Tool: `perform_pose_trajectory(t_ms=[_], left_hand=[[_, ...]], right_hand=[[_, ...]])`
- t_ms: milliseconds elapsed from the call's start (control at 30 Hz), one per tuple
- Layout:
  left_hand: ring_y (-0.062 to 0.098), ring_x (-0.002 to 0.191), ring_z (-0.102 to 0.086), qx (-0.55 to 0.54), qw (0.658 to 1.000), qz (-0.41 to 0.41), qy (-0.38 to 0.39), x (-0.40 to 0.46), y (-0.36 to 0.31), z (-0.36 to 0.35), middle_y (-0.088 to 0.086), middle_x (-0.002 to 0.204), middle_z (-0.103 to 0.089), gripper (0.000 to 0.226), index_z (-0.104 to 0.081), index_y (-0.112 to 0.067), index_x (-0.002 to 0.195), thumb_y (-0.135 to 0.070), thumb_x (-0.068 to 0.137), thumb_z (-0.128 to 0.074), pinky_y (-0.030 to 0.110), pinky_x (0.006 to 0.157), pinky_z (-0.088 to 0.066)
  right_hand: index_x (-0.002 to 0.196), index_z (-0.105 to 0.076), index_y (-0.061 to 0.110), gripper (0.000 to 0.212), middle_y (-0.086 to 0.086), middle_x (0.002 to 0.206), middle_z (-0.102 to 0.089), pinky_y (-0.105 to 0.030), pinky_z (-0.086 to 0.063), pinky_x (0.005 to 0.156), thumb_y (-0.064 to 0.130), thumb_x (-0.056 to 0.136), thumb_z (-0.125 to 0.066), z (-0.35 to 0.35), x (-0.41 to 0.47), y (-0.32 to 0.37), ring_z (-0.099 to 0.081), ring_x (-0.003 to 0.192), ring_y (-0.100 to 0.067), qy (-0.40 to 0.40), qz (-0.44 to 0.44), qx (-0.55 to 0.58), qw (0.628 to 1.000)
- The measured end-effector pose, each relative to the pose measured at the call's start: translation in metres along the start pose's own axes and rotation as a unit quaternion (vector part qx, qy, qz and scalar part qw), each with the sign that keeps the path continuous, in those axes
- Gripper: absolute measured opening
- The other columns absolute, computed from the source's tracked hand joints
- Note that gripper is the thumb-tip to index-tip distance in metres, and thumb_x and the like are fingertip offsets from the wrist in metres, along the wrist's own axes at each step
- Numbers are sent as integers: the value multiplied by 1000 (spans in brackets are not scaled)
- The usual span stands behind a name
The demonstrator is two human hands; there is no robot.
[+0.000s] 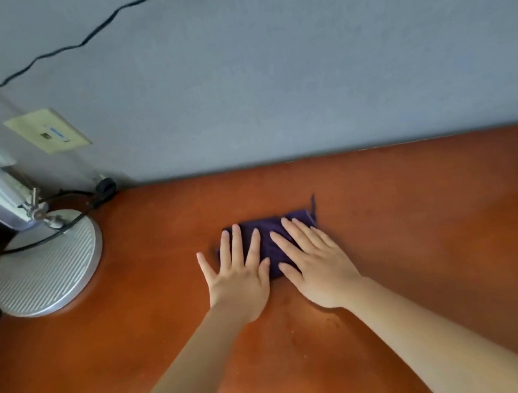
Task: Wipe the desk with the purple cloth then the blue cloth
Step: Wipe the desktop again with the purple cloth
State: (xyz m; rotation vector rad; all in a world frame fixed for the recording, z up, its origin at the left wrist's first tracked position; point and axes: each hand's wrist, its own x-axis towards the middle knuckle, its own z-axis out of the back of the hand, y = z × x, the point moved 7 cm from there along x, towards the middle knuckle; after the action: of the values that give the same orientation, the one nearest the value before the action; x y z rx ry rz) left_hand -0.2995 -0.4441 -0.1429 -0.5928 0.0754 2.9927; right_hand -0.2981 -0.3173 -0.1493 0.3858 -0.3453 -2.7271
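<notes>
Desk (430, 235) | purple cloth (270, 239) under left hand (239, 279), right hand (318, 265)

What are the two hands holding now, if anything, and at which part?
Nothing is gripped. The left hand and right hand lie flat with straight fingers, pressing the purple cloth onto the desk from above.

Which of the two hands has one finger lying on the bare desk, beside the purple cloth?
The left hand: its outermost finger lies on the desk, left of the purple cloth. The right hand keeps its fingers on the cloth.
</notes>
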Motion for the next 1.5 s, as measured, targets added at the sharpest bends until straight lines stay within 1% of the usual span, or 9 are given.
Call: perform_pose_trajectory(t_ms=[167,400,533,733,900,1033,1167,1333,1500], left_hand=[[19,146,20,-20,1000,-10,-16,44,-28,22,1,159,21,55,14,-32,151,-46,101,-6,62,113,7],[20,146,18,-14,999,-19,-32,125,-64,53,1,160,18,55,13,-31,151,-45,101,-6,61,113,12],[20,146,19,-15,999,-17,-26,122,-72,51,2,160,19,55,14,-31,151,-44,101,-5,61,113,11],[21,144,25,7,997,-78,1,47,-103,21,3,157,26,56,19,-30,149,-46,101,-4,60,113,11],[21,143,28,25,993,-119,12,-5,-127,-1,4,156,30,56,21,-29,148,-46,101,-4,62,112,11],[21,144,26,28,991,-133,5,20,-138,14,2,157,28,56,18,-31,149,-47,101,-4,62,113,11],[20,145,23,7,993,-118,-17,70,-160,33,1,158,24,55,16,-32,150,-47,101,-4,61,112,13],[20,145,22,-6,995,-92,-25,126,-186,55,1,159,22,55,15,-32,150,-45,101,-6,61,111,13],[20,145,21,-5,997,-72,-26,139,-195,60,2,159,21,55,16,-31,151,-45,101,-5,62,111,13]], right_hand=[[153,4,31,58,5,160,16,-30,10,117,49,102,-16,28,32,-47,14,147,-12,-17,-11,10,1000],[154,2,29,58,2,161,11,-32,7,118,46,103,-18,57,85,-110,11,147,-13,-38,-55,0,998],[154,3,27,57,0,161,13,-32,9,117,43,104,-17,54,77,-110,13,147,-14,-32,-71,11,997],[150,14,30,56,2,159,21,-28,17,112,46,102,-8,24,-20,-101,23,144,-11,-27,-101,23,994],[142,26,33,71,4,158,24,-24,28,103,61,77,31,6,-84,-95,36,132,-6,-4,-123,-2,992],[148,18,34,68,5,159,22,-26,21,109,62,87,14,24,-69,-117,28,138,-6,-30,-133,7,991],[152,10,32,57,4,159,20,-29,14,114,48,102,-13,45,-31,-161,18,145,-11,-43,-141,17,989],[154,3,28,57,2,161,13,-31,9,117,45,103,-16,67,14,-208,13,147,-13,-54,-131,2,990],[154,4,26,57,0,161,12,-33,10,117,43,103,-16,73,27,-221,14,147,-14,-46,-132,12,990]])
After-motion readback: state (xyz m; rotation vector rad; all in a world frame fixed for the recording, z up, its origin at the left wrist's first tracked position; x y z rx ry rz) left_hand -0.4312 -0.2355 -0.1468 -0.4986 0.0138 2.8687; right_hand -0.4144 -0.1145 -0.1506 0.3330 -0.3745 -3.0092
